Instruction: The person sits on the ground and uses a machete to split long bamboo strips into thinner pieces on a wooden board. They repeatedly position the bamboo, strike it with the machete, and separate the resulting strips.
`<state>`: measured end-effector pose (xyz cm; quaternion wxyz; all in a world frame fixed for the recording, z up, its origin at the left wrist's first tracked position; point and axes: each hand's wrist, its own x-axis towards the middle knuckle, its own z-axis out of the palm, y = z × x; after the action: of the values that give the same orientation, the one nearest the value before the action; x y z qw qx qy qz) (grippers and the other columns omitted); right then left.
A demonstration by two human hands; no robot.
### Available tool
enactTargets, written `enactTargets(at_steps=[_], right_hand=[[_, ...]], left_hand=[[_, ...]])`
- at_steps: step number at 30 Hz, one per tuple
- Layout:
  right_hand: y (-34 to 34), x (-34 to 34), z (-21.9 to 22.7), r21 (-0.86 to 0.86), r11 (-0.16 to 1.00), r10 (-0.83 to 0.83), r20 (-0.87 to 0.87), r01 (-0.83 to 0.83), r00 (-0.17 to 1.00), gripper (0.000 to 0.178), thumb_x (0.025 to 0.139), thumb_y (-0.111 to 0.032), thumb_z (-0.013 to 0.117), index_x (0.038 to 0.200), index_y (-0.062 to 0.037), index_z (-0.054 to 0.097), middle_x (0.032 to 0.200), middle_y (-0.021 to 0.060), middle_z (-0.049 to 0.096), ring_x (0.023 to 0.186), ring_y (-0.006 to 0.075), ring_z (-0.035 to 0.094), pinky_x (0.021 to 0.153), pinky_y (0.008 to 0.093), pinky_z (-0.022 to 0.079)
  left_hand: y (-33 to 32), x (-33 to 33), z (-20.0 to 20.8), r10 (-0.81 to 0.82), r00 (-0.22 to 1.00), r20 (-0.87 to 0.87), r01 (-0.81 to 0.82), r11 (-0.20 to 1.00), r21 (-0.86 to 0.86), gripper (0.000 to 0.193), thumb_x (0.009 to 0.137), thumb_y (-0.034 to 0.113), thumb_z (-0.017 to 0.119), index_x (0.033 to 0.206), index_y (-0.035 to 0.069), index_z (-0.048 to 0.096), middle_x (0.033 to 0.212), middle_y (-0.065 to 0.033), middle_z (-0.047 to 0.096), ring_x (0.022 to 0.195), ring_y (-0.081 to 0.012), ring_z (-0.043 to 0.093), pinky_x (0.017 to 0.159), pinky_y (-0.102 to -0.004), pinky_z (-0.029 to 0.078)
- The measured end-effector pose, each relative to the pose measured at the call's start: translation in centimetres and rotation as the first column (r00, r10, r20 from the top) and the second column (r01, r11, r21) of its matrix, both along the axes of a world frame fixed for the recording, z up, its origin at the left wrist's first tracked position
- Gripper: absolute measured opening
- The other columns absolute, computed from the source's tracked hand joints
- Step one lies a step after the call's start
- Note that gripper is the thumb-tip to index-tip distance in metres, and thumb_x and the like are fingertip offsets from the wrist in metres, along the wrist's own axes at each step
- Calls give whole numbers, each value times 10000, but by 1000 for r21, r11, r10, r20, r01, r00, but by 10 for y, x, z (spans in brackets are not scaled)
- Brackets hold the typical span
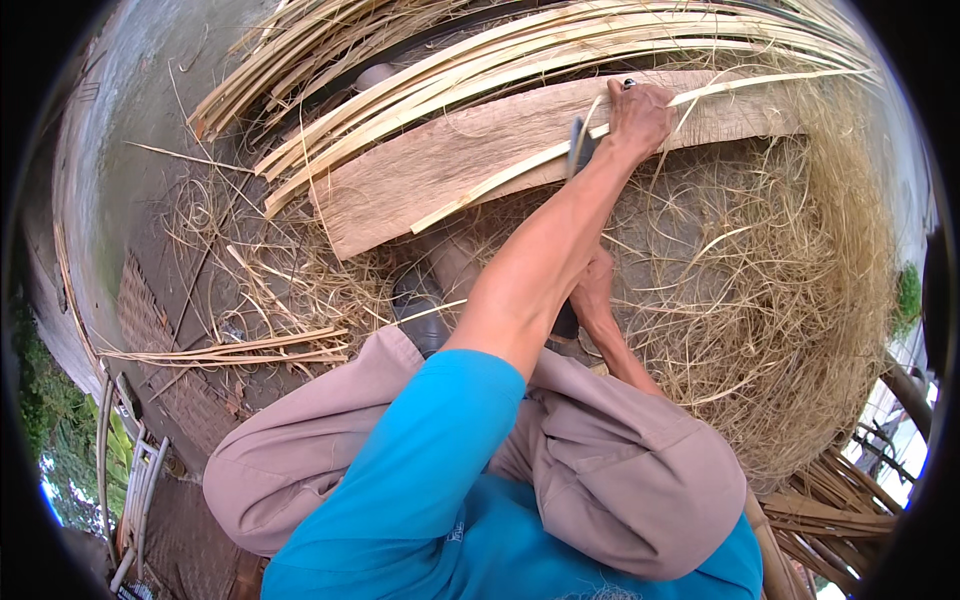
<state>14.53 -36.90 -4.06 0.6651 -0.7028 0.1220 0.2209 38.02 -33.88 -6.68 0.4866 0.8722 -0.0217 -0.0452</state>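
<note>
My left hand (638,115) is closed around a long pale bamboo strip (490,187), above a wide wooden board (400,180). The strip runs past the hand on both sides. Just left of the hand, a dark knife blade (580,148) stands against the strip. My right hand (593,288) is closed lower down, beneath my left forearm. It appears to grip the knife's handle, most of which the forearm hides. Thin shavings curl up beside the left hand.
Long split strips (480,80) lie beyond the board, with another bundle (290,65) at the far left. A large heap of fine shavings (780,290) spreads to the right. More strips (250,350) lie at the left, near a woven mat (165,350). My legs are folded close by.
</note>
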Motion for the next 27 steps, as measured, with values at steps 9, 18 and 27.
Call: enactTargets(at_steps=[9,18,27], right_hand=[[11,-22,11,-255,892,440,306,-373,844,211,949,-114,566,969,49,698,699,125,693,649,196,687,636,364,551],[34,-30,24,-173,855,515,174,-489,839,300,941,-195,657,1111,52,665,978,187,724,916,251,706,784,406,550],[13,-23,36,-218,803,584,100,-555,805,587,928,-273,708,1388,28,501,1461,295,498,1372,395,484,1064,469,430]], left_hand=[[2,-7,-8,35,999,18,-34,996,-77,248,1024,251,606,1154,115,767,686,-36,605,767,-198,608,1154,-576,222],[-2,-9,-8,87,991,99,-78,993,-94,226,1021,229,610,1140,133,777,669,-41,594,736,-198,601,1141,-570,228],[-1,-16,-21,-27,970,243,-15,985,172,232,1015,194,601,1194,112,723,839,-77,643,848,-237,666,1157,-665,312]])
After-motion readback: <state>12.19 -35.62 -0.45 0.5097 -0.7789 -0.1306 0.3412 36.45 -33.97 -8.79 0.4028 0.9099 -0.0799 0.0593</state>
